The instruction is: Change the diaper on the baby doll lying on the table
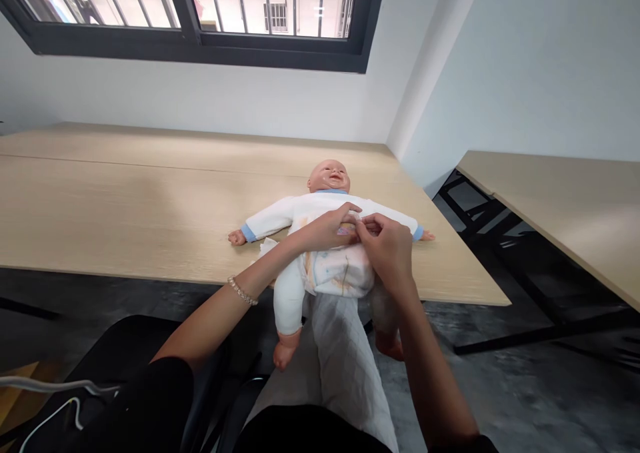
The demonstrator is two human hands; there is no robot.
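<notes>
A baby doll (320, 203) in a white outfit with blue cuffs lies on its back at the table's front edge, its legs hanging over. Around its waist is a white diaper (335, 276) with coloured prints. My left hand (336, 228) rests across the diaper's upper front, fingertips gripping near the waistband. Just beside it, my right hand (387, 240) pinches the diaper's edge at the doll's waist between thumb and finger. Both hands nearly touch, hiding the exact spot between them. A white flap of the diaper sticks out under my left forearm.
The doll lies on a light wooden table (125, 220) against a white wall with a barred window (275, 46). Another table (565, 200) stands to the right across a gap. Black chairs (125, 346) and a white cable (60, 385) are at lower left.
</notes>
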